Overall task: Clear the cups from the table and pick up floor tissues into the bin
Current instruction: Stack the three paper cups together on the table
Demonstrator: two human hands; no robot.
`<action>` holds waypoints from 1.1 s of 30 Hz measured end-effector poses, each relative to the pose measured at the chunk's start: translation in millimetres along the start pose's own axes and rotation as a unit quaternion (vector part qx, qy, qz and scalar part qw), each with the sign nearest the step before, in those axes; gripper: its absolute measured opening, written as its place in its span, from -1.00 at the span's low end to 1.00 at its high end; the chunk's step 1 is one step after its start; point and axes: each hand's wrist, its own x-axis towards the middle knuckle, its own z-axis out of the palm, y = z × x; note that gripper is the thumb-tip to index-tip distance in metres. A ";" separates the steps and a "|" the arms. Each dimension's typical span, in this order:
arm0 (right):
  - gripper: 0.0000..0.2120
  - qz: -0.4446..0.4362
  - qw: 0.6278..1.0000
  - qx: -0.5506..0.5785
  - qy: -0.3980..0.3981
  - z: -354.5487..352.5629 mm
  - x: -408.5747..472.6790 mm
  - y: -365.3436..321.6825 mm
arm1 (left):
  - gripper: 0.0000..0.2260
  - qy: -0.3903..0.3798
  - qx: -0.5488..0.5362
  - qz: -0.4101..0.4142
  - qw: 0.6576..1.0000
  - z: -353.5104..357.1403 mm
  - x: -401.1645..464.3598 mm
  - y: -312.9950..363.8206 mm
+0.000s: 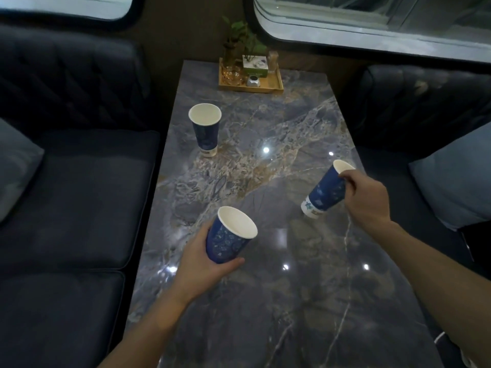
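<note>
Fingers of each hand clamp a tilted cup, right cup's [326, 193] rim partly hidden.

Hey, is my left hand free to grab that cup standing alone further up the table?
Probably not yet: the left hand already holds a cup. The path to the standing cup looks unobstructed.

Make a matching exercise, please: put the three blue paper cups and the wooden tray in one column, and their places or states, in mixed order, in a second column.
Things:
1. far blue paper cup
2. near blue paper cup
3. right-side blue paper cup
4. wooden tray

States:
A. tilted, gripped by the right hand
B. at the far table end, holding small items
C. standing upright, untouched
D. held in the left hand

Pairs: 1-C, 2-D, 3-A, 4-B
</note>
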 end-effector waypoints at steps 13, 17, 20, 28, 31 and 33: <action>-0.81 -0.115 0.982 0.147 0.039 -24.2 -24.6 -82.3 | -0.38 0.006 0.046 -0.044 0.998 -13.6 -16.4 -16.9; -0.80 -0.134 0.972 0.185 0.060 -21.4 -32.1 -102.8 | -0.36 0.004 0.048 -0.055 0.997 -15.4 -18.7 -18.3; -0.80 -0.175 0.960 0.207 0.064 -20.4 -41.9 -123.4 | -0.35 -0.004 0.050 -0.062 0.997 -16.4 -20.9 -20.6; -0.77 -0.193 0.949 0.248 0.015 -10.2 -60.6 -158.4 | -0.30 0.003 0.033 -0.072 0.997 -23.1 -25.0 -24.0; -0.78 -0.182 0.949 0.258 -0.020 -2.4 -67.9 -168.7 | -0.35 0.007 0.026 -0.072 0.997 -26.4 -24.9 -22.5; -0.80 -0.177 0.945 0.272 -0.053 3.7 -73.9 -176.6 | -0.38 0.016 0.021 -0.069 0.997 -28.1 -23.7 -21.3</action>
